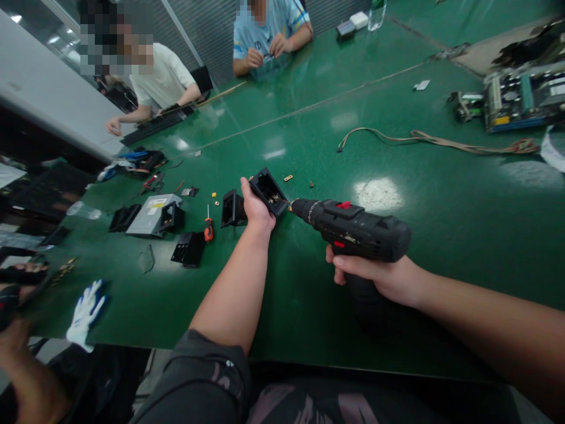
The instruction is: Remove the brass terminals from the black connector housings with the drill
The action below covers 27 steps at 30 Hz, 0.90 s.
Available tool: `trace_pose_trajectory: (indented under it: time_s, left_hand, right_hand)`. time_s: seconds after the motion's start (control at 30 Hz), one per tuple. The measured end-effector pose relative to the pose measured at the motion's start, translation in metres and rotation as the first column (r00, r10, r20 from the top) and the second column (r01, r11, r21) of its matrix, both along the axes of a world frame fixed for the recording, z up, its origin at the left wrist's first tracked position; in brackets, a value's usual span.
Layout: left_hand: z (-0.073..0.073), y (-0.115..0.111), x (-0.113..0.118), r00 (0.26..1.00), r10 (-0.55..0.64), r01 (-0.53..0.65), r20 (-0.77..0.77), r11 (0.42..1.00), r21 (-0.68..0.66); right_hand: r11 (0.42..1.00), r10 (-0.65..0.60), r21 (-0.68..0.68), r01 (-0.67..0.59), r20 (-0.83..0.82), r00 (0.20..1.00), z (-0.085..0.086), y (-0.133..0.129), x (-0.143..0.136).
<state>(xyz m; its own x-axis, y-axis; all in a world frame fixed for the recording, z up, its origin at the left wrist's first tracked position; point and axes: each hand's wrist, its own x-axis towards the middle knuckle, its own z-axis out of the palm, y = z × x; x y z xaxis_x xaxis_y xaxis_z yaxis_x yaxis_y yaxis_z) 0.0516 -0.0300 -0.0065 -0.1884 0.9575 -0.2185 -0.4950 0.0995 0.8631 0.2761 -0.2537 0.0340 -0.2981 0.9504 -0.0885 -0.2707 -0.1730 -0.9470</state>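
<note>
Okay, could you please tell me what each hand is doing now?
Left hand: closed around a black plastic housing.
Right hand: gripping the cordless drill.

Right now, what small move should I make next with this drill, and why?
I'd probably steady the black housing with your left hand and check the bit's alignment: the drill's tip is at the housing's edge, and the housing is tilted, with only that hand visibly gripping it.

A white glove (85,310) lies near the table edge (128,343)
</note>
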Motion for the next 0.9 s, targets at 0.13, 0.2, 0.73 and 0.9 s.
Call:
trace_pose_trajectory:
  time_s: [0.13, 0.2, 0.73, 0.9]
  left_hand:
    - [-0.0014, 0.0008, -0.0009, 1.000, 0.019, -0.019, -0.005, 1.000, -0.019]
    - [-0.0032, 0.0017, -0.0023, 1.000, 0.012, -0.012, -0.006, 1.000, -0.009]
    - [-0.0014, 0.0006, -0.0011, 1.000, 0.003, -0.003, -0.012, 1.000, 0.007]
    - [-0.0015, 0.0003, -0.0018, 1.000, -0.002, 0.003, -0.027, 1.000, 0.018]
  right_hand:
    - [1.000, 0.001, 0.013, -0.001, 0.008, 1.000, -0.0015, 0.0000, -0.0014]
    - [1.000, 0.006, 0.017, -0.006, 0.007, 1.000, -0.0016, 0.0001, -0.0018]
    - [1.000, 0.002, 0.013, -0.002, 0.001, 1.000, -0.0009, -0.0004, -0.0014]
    - [1.000, 0.000, 0.006, 0.000, 0.010, 1.000, 0.0006, 0.0001, -0.0006]
